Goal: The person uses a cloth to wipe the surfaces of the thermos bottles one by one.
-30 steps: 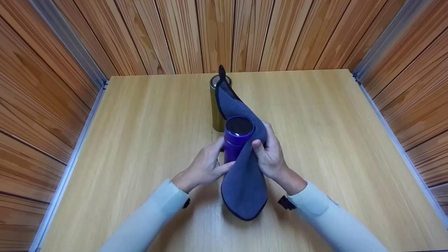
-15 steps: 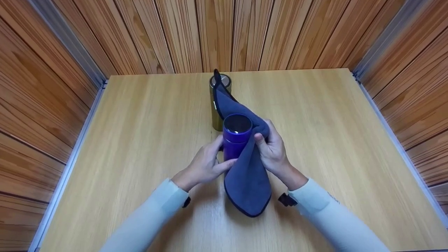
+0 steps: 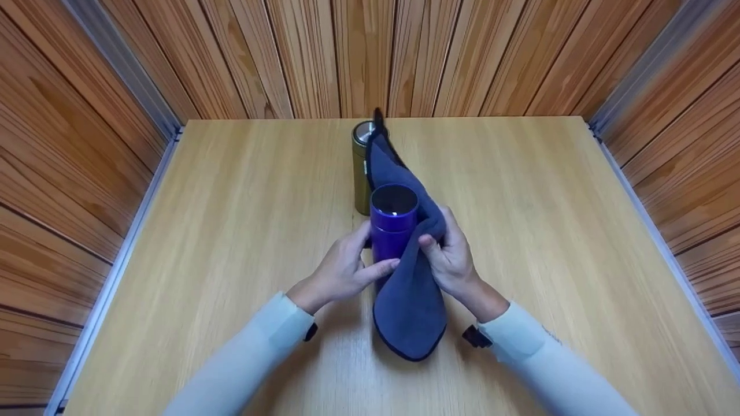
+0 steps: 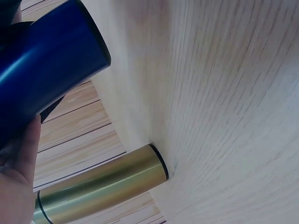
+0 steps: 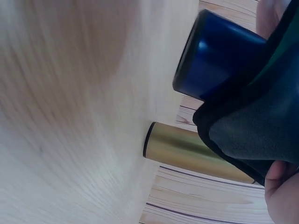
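Observation:
In the head view, a shiny blue-purple thermos bottle (image 3: 388,247) with a dark round top stands nearly upright in front of me. My left hand (image 3: 342,270) grips it from the left, thumb across the near side. On the other side, my right hand (image 3: 452,263) holds a dark grey cloth (image 3: 410,315) with black edging against the bottle. One end of the cloth hangs towards me; the other points away. Both wrist views show the base of the thermos bottle (image 4: 56,60) held above the table. The cloth (image 5: 254,128) hides part of its side.
A gold thermos bottle (image 3: 361,179) stands upright on the wooden table (image 3: 243,225) just behind, partly covered by the cloth in the head view. Wood-panelled walls (image 3: 312,58) with metal corner strips enclose the table at the back and sides.
The blue-purple bottle has risen slightly. My right hand has moved up a little with the cloth, then back down along the bottle's side. The gold bottle stays put.

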Available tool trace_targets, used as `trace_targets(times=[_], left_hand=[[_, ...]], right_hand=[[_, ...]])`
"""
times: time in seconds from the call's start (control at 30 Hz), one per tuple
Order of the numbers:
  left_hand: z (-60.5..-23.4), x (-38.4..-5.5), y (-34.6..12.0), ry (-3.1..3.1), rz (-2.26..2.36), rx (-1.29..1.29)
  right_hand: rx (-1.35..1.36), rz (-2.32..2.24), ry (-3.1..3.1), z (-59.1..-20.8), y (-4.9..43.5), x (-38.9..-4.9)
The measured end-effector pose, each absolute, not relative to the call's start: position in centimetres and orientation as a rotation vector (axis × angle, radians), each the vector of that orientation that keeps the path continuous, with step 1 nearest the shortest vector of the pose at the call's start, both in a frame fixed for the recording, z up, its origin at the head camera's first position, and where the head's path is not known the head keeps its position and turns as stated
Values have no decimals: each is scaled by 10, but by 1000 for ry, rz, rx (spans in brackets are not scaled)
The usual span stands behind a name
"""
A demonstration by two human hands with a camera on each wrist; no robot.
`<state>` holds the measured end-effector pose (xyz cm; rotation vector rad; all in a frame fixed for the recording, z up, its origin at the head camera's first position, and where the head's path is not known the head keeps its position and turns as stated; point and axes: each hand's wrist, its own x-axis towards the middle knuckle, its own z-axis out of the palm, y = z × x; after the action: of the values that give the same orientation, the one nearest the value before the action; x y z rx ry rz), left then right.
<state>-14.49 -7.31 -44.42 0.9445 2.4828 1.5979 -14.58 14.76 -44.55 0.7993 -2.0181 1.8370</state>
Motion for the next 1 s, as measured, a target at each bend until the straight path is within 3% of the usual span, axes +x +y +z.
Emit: trace_targets(times=[0.5, 1.0], left_hand=[[-449, -144, -76, 2518, 1548, 967], [-450, -142, -77, 2468, 1588, 1074]], right_hand=[[878, 1657, -1959, -438, 134, -145], [773, 1634, -1939, -432, 128, -146]])
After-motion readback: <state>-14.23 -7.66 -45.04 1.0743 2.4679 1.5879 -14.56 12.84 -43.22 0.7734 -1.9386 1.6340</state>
